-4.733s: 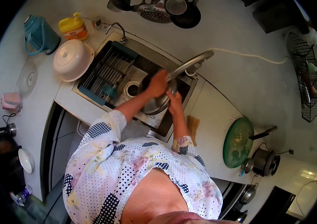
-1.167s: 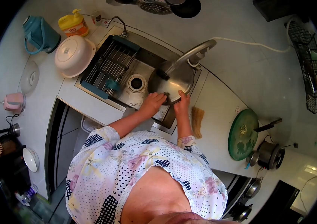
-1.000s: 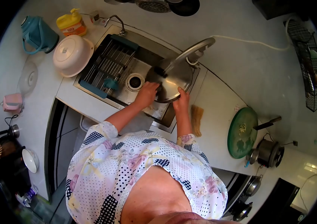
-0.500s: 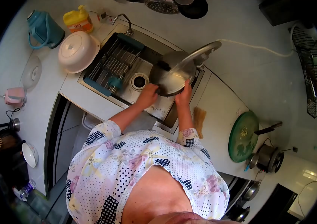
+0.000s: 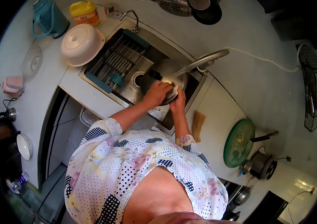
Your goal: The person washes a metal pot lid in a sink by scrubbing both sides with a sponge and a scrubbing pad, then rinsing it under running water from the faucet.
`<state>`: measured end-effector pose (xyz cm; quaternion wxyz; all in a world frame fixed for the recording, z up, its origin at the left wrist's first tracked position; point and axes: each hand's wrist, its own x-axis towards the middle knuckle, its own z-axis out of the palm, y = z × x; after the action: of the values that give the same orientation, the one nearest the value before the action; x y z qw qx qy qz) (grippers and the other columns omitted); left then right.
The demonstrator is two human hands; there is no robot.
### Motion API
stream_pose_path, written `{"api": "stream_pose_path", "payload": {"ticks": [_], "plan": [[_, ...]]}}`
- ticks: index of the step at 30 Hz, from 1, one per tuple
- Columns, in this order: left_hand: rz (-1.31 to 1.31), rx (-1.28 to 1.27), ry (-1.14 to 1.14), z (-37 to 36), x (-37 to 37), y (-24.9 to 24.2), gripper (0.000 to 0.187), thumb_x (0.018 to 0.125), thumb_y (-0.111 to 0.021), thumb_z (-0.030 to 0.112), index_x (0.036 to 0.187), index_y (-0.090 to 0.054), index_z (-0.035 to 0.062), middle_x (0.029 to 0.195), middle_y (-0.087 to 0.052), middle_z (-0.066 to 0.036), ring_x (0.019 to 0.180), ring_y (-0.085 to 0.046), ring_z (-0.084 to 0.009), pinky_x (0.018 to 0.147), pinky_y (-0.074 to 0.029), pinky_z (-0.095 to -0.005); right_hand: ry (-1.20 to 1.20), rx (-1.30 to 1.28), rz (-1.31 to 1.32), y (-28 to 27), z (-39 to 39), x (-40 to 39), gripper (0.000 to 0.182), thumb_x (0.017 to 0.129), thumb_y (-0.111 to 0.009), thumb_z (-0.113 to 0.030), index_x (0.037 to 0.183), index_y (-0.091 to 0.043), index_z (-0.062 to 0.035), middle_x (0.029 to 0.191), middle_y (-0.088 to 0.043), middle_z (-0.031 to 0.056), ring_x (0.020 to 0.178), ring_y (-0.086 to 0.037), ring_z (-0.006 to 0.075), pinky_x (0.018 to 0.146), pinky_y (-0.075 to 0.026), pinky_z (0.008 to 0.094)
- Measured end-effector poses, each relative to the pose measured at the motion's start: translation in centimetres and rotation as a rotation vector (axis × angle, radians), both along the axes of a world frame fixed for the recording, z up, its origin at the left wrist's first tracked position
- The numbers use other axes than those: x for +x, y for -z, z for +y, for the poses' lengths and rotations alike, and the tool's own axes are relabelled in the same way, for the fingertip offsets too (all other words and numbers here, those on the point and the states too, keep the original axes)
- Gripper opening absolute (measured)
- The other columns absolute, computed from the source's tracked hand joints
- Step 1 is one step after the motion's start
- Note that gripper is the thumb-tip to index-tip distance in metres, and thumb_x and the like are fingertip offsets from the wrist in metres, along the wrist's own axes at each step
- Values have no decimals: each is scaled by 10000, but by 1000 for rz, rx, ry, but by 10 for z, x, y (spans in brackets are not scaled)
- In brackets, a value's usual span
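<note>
A round metal pot lid point(image 5: 167, 68) with a black knob is tilted over the sink point(image 5: 154, 112) under the running faucet point(image 5: 212, 57). My right hand point(image 5: 178, 102) grips the lid's near right rim, thumb on top. My left hand point(image 5: 157, 93) lies on the lid's face with its fingers curled and pressed down. Something small and dark shows by the left fingertips; I cannot make out what it is. Water falls from the faucet onto the lid.
Left of the lid, a dish rack point(image 5: 117, 61) spans the sink. A pink basin point(image 5: 82, 44), a yellow jug point(image 5: 84, 13) and a teal thermos point(image 5: 50, 20) stand beyond it. On the right counter are a loofah-like scrubber point(image 5: 198, 126), a green cutting board point(image 5: 239, 143) and a knife point(image 5: 264, 137).
My left hand has moved from the lid's near left edge up onto its face. The lid has shifted slightly nearer and tilted. The whole view has turned a little.
</note>
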<state>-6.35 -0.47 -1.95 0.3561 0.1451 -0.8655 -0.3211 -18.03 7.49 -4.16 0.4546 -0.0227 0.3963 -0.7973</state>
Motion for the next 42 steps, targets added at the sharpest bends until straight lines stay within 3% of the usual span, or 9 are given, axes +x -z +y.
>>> {"api": "stream_pose_path", "payload": {"ticks": [2, 6, 10, 16, 23, 26, 30, 36, 42], "plan": [[-18, -17, -32, -6, -5, 1, 412, 648, -565, -61, 1047, -597, 36, 1101, -567, -80, 897, -515, -311, 789, -446, -364, -22, 24, 17, 3, 3, -2, 350, 927, -506, -266, 1149, -476, 2, 1071, -569, 102, 954, -573, 205, 812, -473, 337], [-72, -140, 167, 10, -6, 0, 365, 660, -576, 17, 1022, -611, 48, 1086, -574, -48, 850, -518, -280, 757, -441, -367, -13, 2, -17, 11, 6, -10, 366, 936, -477, -291, 1153, -477, 3, 1084, -566, 102, 983, -561, 220, 834, -463, 348], [-38, -191, 194, 9, 19, 22, 396, 661, -580, 9, 1055, -599, 53, 1100, -558, -85, 922, -520, -282, 803, -434, -362, 53, -1, -2, 9, 7, -19, 384, 929, -484, -289, 1169, -471, 11, 1122, -554, 117, 1012, -549, 241, 857, -450, 374], [-97, 197, -330, -22, 28, 47, 369, 719, -541, -37, 1081, -577, 22, 1100, -549, -154, 967, -494, -352, 851, -419, -407, 30, 8, -13, 2, 17, -24, 387, 903, -508, -227, 1187, -459, 32, 1143, -545, 143, 1039, -542, 270, 913, -436, 398], [-114, 74, -19, -10, 32, 39, 385, 698, -568, -42, 1081, -565, -10, 1084, -565, -167, 935, -506, -355, 839, -430, -406, 10, 120, 45, 19, 21, -19, 331, 891, -514, -174, 1133, -485, 49, 1099, -565, 147, 996, -566, 265, 876, -459, 380], [-143, 94, -225, -13, 31, 63, 390, 694, -573, -44, 1082, -568, -1, 1059, -573, -154, 914, -513, -341, 836, -432, -400, 14, 110, 65, 12, 23, -14, 297, 889, -518, -171, 1090, -503, 47, 1071, -576, 139, 970, -575, 254, 856, -465, 371], [-92, 36, 161, 14, 18, 22, 389, 676, -599, -32, 1062, -581, 12, 1050, -572, -131, 904, -515, -321, 810, -439, -366, 54, 63, -7, 18, 20, -12, 243, 866, -539, -121, 1073, -504, 2, 1007, -580, 109, 909, -585, 222, 790, -489, 352], [15, -24, 83, 29, 15, 6, 404, 657, -625, 6, 1058, -582, 23, 1048, -559, -93, 902, -513, -286, 802, -442, -354, -6, 43, -39, 20, 18, 4, 202, 868, -555, -140, 1018, -514, -12, 925, -579, 82, 820, -577, 184, 719, -489, 312], [-34, -89, -36, 26, 25, 25, 395, 662, -590, -18, 1054, -582, 27, 1038, -563, -112, 921, -518, -303, 810, -436, -380, 52, 55, -125, 31, 19, 12, 233, 875, -539, -156, 1042, -513, 4, 999, -580, 114, 901, -581, 225, 784, -486, 351]]}}
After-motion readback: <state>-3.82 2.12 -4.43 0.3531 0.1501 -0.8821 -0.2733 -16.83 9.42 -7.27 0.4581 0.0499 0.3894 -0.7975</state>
